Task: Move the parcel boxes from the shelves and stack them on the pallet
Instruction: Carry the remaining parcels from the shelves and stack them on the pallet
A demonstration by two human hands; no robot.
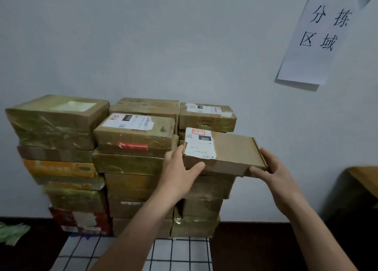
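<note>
1. Flat cardboard parcel (233,148): plain brown, lid side up, at the top of the right column (204,191) of the stack and overhanging it to the right. Whether it rests on the box below or is just clear of it cannot be told.
2. Shipping label (199,144): white, marked "060", stuck over the left part of the parcel's top and folded down its near face.
3. Left hand (180,168): grasps the parcel's left end, thumb lying along the near face, fingers up against the end.
4. Right hand (274,174): grasps the parcel's right end, thumb at the near lower edge, fingers curled round the end.
5. Labelled parcel (206,117): just beyond the held one, at the far side of the right column.
6. Middle column: topped by a taped parcel (135,131) with a label marked "010".
7. Left column: topped by a film-wrapped box (57,121); lower down are an orange box (59,168) and a red-and-white box (81,219).
8. Checked cloth (180,252): white with dark grid lines, under the stack's near edge.
9. Paper sign (319,39): white, handwritten characters, fixed to the wall (163,45) at upper right.
10. Wooden furniture (364,178): one corner, at the right edge.
</note>
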